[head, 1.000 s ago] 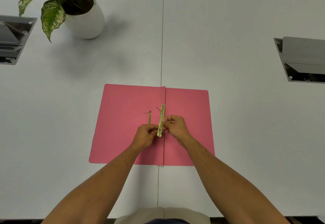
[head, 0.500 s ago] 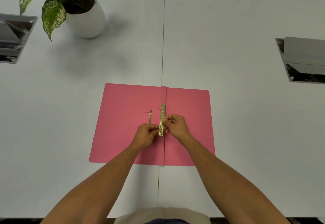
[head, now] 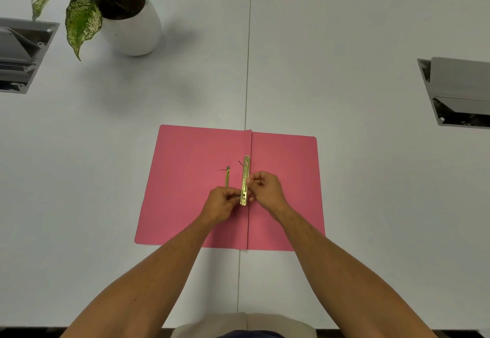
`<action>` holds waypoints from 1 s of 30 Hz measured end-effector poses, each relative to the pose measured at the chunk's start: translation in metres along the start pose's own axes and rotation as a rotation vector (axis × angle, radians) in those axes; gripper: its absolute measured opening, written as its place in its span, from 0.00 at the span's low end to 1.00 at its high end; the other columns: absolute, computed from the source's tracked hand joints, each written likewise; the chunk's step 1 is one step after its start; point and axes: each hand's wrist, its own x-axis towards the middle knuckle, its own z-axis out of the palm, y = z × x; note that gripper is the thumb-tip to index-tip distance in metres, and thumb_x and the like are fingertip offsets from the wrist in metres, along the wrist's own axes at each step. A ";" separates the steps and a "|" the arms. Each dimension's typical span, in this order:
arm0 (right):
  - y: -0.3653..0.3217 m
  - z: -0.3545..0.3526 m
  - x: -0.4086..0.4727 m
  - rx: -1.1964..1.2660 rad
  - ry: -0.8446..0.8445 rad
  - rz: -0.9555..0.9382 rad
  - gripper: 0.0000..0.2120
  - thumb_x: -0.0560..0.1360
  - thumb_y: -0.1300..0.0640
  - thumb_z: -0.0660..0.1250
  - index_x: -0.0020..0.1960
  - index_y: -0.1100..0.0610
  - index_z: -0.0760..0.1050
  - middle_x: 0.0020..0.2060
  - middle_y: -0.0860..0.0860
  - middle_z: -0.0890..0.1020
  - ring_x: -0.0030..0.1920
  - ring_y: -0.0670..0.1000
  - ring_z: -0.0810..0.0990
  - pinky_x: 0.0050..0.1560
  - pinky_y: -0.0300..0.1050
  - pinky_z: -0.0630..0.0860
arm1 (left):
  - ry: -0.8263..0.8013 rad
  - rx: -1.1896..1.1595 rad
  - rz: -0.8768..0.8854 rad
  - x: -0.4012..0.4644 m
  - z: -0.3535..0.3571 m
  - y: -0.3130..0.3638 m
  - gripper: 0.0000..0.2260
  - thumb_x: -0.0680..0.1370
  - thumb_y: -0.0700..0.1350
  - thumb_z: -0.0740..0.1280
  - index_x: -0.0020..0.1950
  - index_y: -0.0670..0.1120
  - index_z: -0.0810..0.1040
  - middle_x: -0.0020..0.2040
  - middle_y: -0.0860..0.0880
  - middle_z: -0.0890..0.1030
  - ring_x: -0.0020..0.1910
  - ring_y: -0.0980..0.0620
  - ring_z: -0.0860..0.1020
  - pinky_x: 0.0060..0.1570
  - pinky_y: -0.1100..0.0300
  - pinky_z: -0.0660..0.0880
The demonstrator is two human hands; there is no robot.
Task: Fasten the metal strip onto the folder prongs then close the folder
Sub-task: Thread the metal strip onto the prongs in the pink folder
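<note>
A pink folder (head: 185, 192) lies open and flat on the white table. A gold metal strip (head: 245, 176) stands lengthwise just left of the folder's fold, held at its near end by both hands. My left hand (head: 221, 202) pinches it from the left and my right hand (head: 265, 189) from the right. One thin gold prong (head: 227, 176) sticks out from under my left hand and points away from me. Whatever lies beneath my fingers, including any second prong, is hidden.
A potted plant in a white pot (head: 130, 30) stands at the far left. Grey cable boxes are set into the table at the left edge (head: 18, 56) and the right edge (head: 458, 91). A seam (head: 248, 72) runs down the table's middle.
The hands and the strip stay almost where they were; my fingers have shifted slightly on the strip's near end.
</note>
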 end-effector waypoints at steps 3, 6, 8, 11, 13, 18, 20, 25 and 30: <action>0.000 0.001 -0.001 -0.028 0.004 -0.006 0.05 0.77 0.64 0.67 0.50 0.66 0.76 0.38 0.57 0.81 0.32 0.53 0.80 0.28 0.39 0.78 | 0.004 -0.014 -0.005 -0.001 0.000 0.000 0.09 0.75 0.35 0.69 0.51 0.43 0.85 0.48 0.46 0.86 0.48 0.55 0.82 0.53 0.67 0.75; -0.001 0.002 -0.001 -0.049 0.013 -0.012 0.04 0.77 0.64 0.67 0.50 0.65 0.76 0.39 0.57 0.81 0.32 0.51 0.80 0.26 0.36 0.76 | 0.011 -0.027 -0.009 -0.001 0.000 0.000 0.08 0.75 0.35 0.69 0.51 0.43 0.85 0.48 0.47 0.86 0.47 0.58 0.82 0.51 0.69 0.74; -0.001 0.002 0.000 -0.072 0.013 -0.023 0.04 0.77 0.64 0.67 0.50 0.64 0.77 0.39 0.57 0.81 0.32 0.50 0.80 0.26 0.37 0.76 | 0.006 -0.037 -0.010 -0.002 0.000 0.001 0.09 0.75 0.35 0.68 0.51 0.44 0.85 0.48 0.46 0.87 0.48 0.56 0.82 0.52 0.67 0.75; 0.000 0.003 0.001 -0.104 0.014 -0.044 0.02 0.76 0.64 0.68 0.49 0.62 0.77 0.38 0.56 0.81 0.31 0.49 0.79 0.28 0.38 0.77 | 0.012 -0.079 -0.026 -0.002 -0.001 0.001 0.11 0.76 0.33 0.65 0.52 0.43 0.85 0.48 0.44 0.86 0.48 0.50 0.82 0.53 0.60 0.75; 0.000 0.003 0.003 -0.134 0.013 -0.058 0.03 0.76 0.64 0.68 0.49 0.61 0.78 0.37 0.54 0.81 0.34 0.50 0.80 0.34 0.43 0.80 | 0.047 -0.138 -0.055 -0.001 -0.001 0.003 0.12 0.76 0.33 0.63 0.52 0.43 0.84 0.46 0.40 0.86 0.44 0.46 0.81 0.49 0.56 0.76; 0.002 0.003 0.006 -0.171 -0.016 -0.067 0.03 0.76 0.63 0.69 0.50 0.61 0.79 0.35 0.51 0.81 0.35 0.50 0.80 0.40 0.49 0.82 | 0.091 -0.226 -0.064 0.005 -0.002 0.008 0.06 0.78 0.37 0.65 0.49 0.40 0.82 0.42 0.39 0.85 0.35 0.48 0.82 0.31 0.67 0.75; 0.002 0.002 0.007 -0.184 -0.024 -0.073 0.04 0.76 0.63 0.69 0.50 0.62 0.80 0.36 0.53 0.82 0.36 0.51 0.81 0.41 0.49 0.81 | 0.093 -0.238 -0.073 0.007 -0.002 0.008 0.05 0.78 0.36 0.66 0.47 0.42 0.81 0.39 0.41 0.84 0.33 0.51 0.82 0.30 0.65 0.75; 0.002 -0.003 0.013 -0.172 -0.063 -0.078 0.04 0.75 0.62 0.70 0.49 0.61 0.80 0.38 0.55 0.83 0.37 0.51 0.81 0.44 0.48 0.81 | 0.072 -0.233 -0.092 0.011 -0.001 0.005 0.05 0.78 0.36 0.66 0.44 0.43 0.80 0.34 0.42 0.81 0.32 0.48 0.78 0.33 0.58 0.74; -0.004 -0.006 0.025 -0.189 0.001 -0.093 0.09 0.78 0.62 0.64 0.58 0.56 0.76 0.39 0.56 0.80 0.36 0.54 0.80 0.40 0.52 0.81 | 0.065 -0.242 -0.113 0.014 0.001 0.004 0.06 0.78 0.34 0.64 0.44 0.41 0.79 0.32 0.44 0.79 0.31 0.49 0.77 0.34 0.57 0.75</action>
